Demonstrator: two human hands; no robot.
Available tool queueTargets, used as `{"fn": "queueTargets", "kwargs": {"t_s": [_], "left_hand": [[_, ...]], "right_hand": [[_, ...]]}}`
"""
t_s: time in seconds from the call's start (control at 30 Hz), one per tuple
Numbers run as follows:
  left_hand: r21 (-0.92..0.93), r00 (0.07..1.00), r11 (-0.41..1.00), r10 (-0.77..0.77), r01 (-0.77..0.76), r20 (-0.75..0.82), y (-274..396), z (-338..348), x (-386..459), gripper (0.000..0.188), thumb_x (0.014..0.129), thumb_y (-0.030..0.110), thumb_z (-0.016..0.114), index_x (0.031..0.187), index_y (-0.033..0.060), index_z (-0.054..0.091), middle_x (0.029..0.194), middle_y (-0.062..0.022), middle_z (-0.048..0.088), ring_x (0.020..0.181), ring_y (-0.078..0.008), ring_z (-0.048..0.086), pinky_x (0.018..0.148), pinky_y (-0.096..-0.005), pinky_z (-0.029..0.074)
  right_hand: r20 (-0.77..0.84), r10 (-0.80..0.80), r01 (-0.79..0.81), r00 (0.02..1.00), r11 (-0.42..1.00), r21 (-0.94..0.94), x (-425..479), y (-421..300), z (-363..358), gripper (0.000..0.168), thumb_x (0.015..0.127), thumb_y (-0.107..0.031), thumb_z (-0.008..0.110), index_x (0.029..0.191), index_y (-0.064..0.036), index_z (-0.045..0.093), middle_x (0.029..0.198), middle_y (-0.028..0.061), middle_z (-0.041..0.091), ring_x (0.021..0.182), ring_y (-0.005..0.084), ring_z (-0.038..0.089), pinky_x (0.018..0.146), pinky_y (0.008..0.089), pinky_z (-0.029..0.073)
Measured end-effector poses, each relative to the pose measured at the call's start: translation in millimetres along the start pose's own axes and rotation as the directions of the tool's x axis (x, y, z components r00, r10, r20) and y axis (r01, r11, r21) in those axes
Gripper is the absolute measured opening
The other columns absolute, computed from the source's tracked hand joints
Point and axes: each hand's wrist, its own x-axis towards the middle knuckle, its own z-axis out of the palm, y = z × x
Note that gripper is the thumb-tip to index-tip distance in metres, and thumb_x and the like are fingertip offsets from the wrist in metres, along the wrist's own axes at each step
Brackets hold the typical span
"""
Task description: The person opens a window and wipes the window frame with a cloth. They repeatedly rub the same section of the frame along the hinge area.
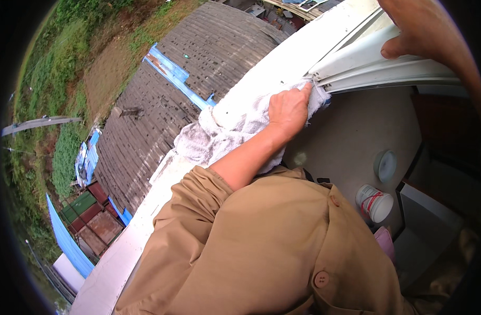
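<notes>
My left hand presses a white terry towel onto a white window sill. Its extended finger pushes the cloth against the end of the white window frame rails. Grey smudges mark the bunched towel, which trails along the sill towards my sleeve. At the upper right, my right hand rests against the window frame with the thumb on its near side. The picture's edge cuts off its other fingers, so I cannot tell whether it grips.
Outside, below the sill, lie a grey tiled roof with blue sheeting and green slopes. Inside, a white bucket with red markings and a pale green bowl are on the floor, near a dark cabinet.
</notes>
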Motion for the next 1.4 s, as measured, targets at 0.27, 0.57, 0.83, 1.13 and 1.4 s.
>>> {"fn": "queueTargets", "kwargs": {"t_s": [0.27,0.57,0.83,1.13,1.4], "left_hand": [[0.086,0.997,0.994,0.077,-0.074,-0.032,10.4,2.5,12.9,0.022,0.078,0.005,0.05,0.097,0.0025,0.06,0.069,-0.0134,0.063,0.066,-0.0299,0.064,0.057,-0.0407,0.05],[0.217,0.986,0.967,0.107,-0.133,0.127,23.1,-2.8,23.3,0.014,0.078,0.01,0.051,0.084,0.0046,0.063,0.072,-0.0109,0.066,0.069,-0.0271,0.066,0.058,-0.039,0.051],[0.181,0.99,0.983,0.002,-0.027,0.14,23.0,-10.8,7.5,0.014,0.079,0.009,0.051,0.083,0.0036,0.063,0.073,-0.0141,0.066,0.068,-0.0308,0.065,0.059,-0.0417,0.051],[0.208,0.964,0.973,-0.149,0.103,0.222,3.4,-51.9,-59.9,0.015,0.078,0.006,0.052,0.086,0.0016,0.064,0.071,-0.0166,0.065,0.067,-0.0312,0.066,0.058,-0.0421,0.051],[0.083,0.994,0.993,-0.091,0.086,0.065,1.8,-20.8,-35.1,0.035,0.081,0.007,0.048,0.112,0.0145,0.063,0.068,-0.0178,0.061,0.064,-0.0362,0.062,0.056,-0.0463,0.046]], "right_hand": [[0.002,-0.033,0.033,0.999,0.993,0.109,3.0,8.1,9.3,0.045,0.066,-0.038,0.074,0.075,0.006,0.066,0.075,0.0179,0.064,0.078,0.0325,0.063,0.069,0.0391,0.049],[-0.033,-0.174,0.177,0.984,0.969,0.172,-0.2,21.6,9.5,0.046,0.066,-0.036,0.074,0.074,0.008,0.065,0.07,0.0207,0.062,0.071,0.036,0.062,0.064,0.0415,0.049],[-0.039,-0.164,0.168,0.986,0.974,0.153,2.3,19.2,9.6,0.045,0.064,-0.037,0.075,0.073,0.006,0.065,0.067,0.0214,0.062,0.068,0.0363,0.061,0.06,0.0409,0.049],[0.016,-0.173,0.17,0.985,0.98,0.101,19.3,22.8,19.2,0.047,0.062,-0.041,0.075,0.072,0.004,0.066,0.069,0.019,0.063,0.07,0.0351,0.062,0.062,0.0409,0.048],[-0.073,-0.214,0.223,0.974,0.962,0.155,7.9,26.0,17.3,0.048,0.063,-0.039,0.076,0.075,0.007,0.065,0.073,0.0211,0.063,0.073,0.0354,0.062,0.065,0.0397,0.049]]}}
